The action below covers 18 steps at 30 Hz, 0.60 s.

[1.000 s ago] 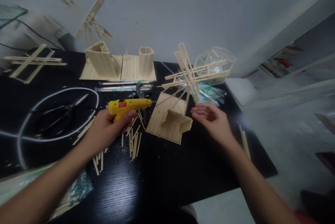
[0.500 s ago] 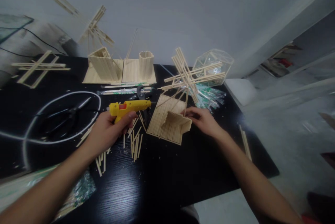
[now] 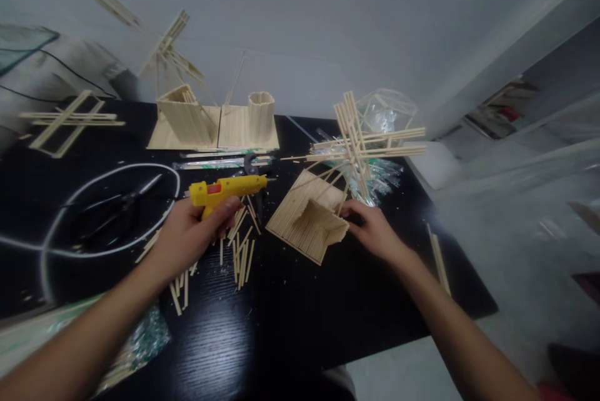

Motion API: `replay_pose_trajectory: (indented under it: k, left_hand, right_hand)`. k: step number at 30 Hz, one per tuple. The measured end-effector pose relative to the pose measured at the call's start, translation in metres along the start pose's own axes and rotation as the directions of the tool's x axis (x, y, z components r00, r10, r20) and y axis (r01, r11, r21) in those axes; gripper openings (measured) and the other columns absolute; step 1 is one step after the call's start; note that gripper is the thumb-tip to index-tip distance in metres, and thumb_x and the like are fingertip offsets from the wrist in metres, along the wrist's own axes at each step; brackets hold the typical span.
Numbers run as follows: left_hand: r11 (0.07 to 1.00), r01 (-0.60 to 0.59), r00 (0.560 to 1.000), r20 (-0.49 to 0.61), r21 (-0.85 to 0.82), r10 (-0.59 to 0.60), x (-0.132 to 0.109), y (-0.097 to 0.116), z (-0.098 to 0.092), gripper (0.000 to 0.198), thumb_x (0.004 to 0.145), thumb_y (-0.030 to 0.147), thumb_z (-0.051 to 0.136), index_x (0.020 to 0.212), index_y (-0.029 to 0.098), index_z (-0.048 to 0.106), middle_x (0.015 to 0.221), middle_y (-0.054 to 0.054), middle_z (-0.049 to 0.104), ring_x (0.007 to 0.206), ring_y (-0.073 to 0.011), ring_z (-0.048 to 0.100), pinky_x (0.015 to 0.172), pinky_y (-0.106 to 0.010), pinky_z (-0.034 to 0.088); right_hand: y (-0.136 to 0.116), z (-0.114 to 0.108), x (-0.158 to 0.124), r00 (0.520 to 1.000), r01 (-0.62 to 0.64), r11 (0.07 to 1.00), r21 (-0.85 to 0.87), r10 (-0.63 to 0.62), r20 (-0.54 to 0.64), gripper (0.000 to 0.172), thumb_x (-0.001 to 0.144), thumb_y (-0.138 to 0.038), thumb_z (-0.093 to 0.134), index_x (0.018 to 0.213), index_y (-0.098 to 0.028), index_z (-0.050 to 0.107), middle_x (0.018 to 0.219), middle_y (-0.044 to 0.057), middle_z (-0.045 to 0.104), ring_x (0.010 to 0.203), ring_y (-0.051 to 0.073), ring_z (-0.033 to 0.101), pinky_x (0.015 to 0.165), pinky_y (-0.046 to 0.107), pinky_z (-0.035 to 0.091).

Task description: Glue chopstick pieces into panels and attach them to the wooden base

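Note:
My left hand (image 3: 199,226) is closed around the grip of a yellow glue gun (image 3: 229,187), its nozzle pointing right. My right hand (image 3: 372,226) has its fingers closed at the far right side of a wooden-stick windmill model (image 3: 293,207); some fingertips are hidden behind it. The model has a flat slatted base, an angular stick-walled box (image 3: 321,223) and thin struts. Its crossed stick blades (image 3: 355,143) rise behind the box. The glue gun's nozzle is apart from the model.
Short cut sticks (image 3: 242,260) lie below the glue gun. A white cable (image 3: 112,170) loops around dark pliers (image 3: 124,201) at left. Behind stand another stick windmill (image 3: 185,117) and a round stick holder (image 3: 261,117). Plastic-wrapped sticks (image 3: 122,351) lie front left on the black table (image 3: 300,326).
My right hand has turned the windmill model, its blades swinging right and its base corner pointing more toward me. The glue gun has shifted slightly left and stays in my left hand.

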<state>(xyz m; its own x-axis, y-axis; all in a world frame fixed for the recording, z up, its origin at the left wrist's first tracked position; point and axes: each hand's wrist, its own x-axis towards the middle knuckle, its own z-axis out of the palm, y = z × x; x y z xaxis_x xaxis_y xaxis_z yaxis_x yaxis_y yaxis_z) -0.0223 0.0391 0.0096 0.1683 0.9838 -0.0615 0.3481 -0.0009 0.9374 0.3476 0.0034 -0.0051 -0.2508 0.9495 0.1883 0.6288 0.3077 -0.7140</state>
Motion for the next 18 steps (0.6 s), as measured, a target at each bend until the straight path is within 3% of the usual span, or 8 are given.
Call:
replay_pose_trajectory:
  k: [8,12,18]
  left_hand:
    - [0.999,0.019,0.999,-0.040,-0.039,-0.021,0.000,0.002,0.000,0.041,0.090,0.057,0.067,0.082,0.018,0.074,0.063,-0.002,0.063,0.054,-0.0142,0.055,0.049,-0.025,0.042]
    - [0.998,0.030,0.999,-0.041,-0.058,-0.032,-0.001,0.001,0.000,0.043,0.090,0.060,0.067,0.086,0.017,0.074,0.065,-0.002,0.063,0.054,-0.0142,0.055,0.049,-0.026,0.042]
    - [0.999,0.042,0.998,-0.040,-0.029,-0.043,-0.002,0.006,-0.001,0.044,0.091,0.058,0.067,0.086,0.014,0.072,0.064,-0.002,0.062,0.056,-0.0145,0.055,0.051,-0.025,0.041]
  right_hand:
    - [-0.001,0.009,-0.019,0.999,-0.008,0.999,-0.048,0.006,-0.047,0.023,0.090,-0.018,0.065,0.112,-0.026,0.068,0.107,0.007,0.075,0.095,0.024,0.071,0.087,0.042,0.060]
    - [-0.003,0.008,-0.027,0.999,-0.031,0.999,-0.011,0.030,-0.042,0.019,0.090,-0.025,0.072,0.109,-0.026,0.070,0.108,0.007,0.076,0.100,0.026,0.072,0.090,0.042,0.060]
    - [-0.012,0.016,-0.033,0.993,-0.051,0.998,-0.031,0.048,-0.105,0.012,0.091,-0.035,0.074,0.098,-0.026,0.070,0.100,0.006,0.077,0.092,0.026,0.074,0.088,0.042,0.060]
